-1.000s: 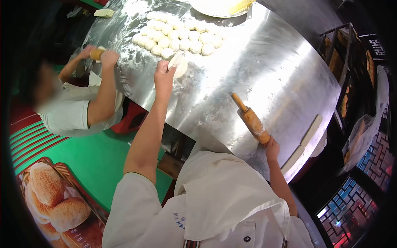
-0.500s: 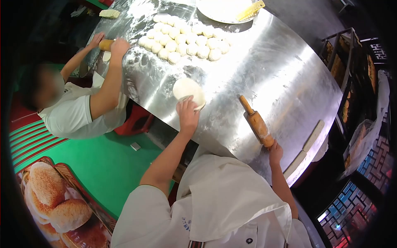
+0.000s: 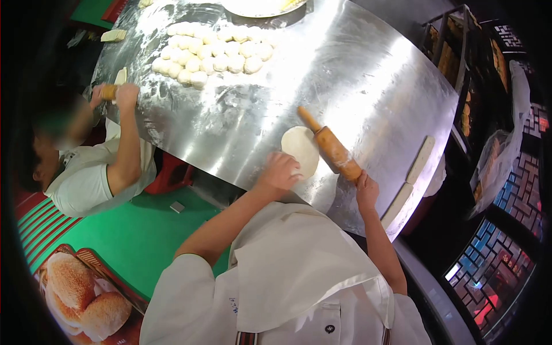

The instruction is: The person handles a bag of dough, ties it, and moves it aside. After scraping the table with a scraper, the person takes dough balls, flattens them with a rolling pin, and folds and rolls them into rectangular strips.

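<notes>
A flat round of dough lies on the metal table in front of me. My left hand is at its lower left edge, fingers curled, with a bit of pale dough showing at the fingertips. In my right hand is the near handle of a wooden rolling pin, which slants up and left along the right side of the round. The pin's far handle points away, free of any hand.
Several rows of dough balls sit at the far left of the metal table. A co-worker at left grips another rolling pin. Long dough strips lie by the right edge. A rack stands beyond it.
The dough round has shifted right, close beside the rolling pin, along with my left hand. The view has turned somewhat, so the table and dough balls appear further left.
</notes>
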Tool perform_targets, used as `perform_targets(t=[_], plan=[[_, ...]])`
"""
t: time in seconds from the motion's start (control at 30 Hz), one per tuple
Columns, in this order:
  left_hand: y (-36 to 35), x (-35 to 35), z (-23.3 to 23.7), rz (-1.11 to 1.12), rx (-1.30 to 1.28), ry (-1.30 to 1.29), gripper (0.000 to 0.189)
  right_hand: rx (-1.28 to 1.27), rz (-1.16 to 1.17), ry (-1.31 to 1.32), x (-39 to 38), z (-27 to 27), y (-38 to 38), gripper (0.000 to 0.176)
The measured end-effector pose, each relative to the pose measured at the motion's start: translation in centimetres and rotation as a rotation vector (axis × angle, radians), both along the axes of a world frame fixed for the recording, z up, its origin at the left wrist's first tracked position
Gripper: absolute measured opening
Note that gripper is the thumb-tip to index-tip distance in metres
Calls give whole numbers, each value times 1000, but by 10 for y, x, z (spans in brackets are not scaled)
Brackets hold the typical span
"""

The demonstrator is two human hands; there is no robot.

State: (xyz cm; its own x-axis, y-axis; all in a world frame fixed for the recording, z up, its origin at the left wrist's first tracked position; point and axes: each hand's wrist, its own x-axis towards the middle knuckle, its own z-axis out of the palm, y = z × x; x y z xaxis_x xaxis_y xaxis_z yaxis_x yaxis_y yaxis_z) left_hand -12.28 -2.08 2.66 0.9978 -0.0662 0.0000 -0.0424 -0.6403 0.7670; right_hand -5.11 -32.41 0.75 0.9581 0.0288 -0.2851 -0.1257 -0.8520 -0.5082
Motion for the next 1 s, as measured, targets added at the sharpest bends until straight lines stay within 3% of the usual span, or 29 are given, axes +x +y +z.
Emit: perform_targets(t=[0.03,0.1,0.2,0.27,0.33,0.37,0.47,0.6,0.67,0.73,0.77,0.8,0.83,0.87,0.9,0.97,1.0], plan=[[9,1,11,81,30,-43,16,-5,-9,9,-1,7,-1,44],[28,0,22,274,110,-182,13,-253,413,-98,-3,13,-1,40],[47,-2,17,276,244,-142,11,-180,488,-60,-18,7,22,39],[54,1,-20,211,336,-33,8,-153,464,-109,-17,-16,49,39],[58,25,-40,114,546,149,25,-170,405,-177,8,-39,62,39],[62,54,-45,196,569,178,34,-208,376,-195,35,-52,66,40],[75,135,-41,330,530,136,50,-276,365,-344,137,-37,99,44],[81,189,-31,357,579,215,50,-339,253,-318,215,-39,122,50],[80,175,-41,359,565,127,48,-339,370,-302,198,-43,114,48],[68,131,-43,253,710,103,35,-295,398,-248,157,-50,95,40],[60,106,-59,294,592,146,30,-214,471,-330,132,-58,81,36],[54,92,-55,236,555,307,30,-132,443,-228,108,-31,87,34],[45,82,-56,350,471,291,28,-35,336,-61,88,-24,82,34],[41,85,-41,412,330,395,30,-47,435,-172,70,-40,65,35],[39,90,-33,438,236,357,21,-39,466,-237,55,-37,57,35],[32,107,-27,472,124,96,21,-85,544,-213,44,-35,49,35],[23,114,-33,474,127,91,21,-82,546,-218,39,-36,47,35]])
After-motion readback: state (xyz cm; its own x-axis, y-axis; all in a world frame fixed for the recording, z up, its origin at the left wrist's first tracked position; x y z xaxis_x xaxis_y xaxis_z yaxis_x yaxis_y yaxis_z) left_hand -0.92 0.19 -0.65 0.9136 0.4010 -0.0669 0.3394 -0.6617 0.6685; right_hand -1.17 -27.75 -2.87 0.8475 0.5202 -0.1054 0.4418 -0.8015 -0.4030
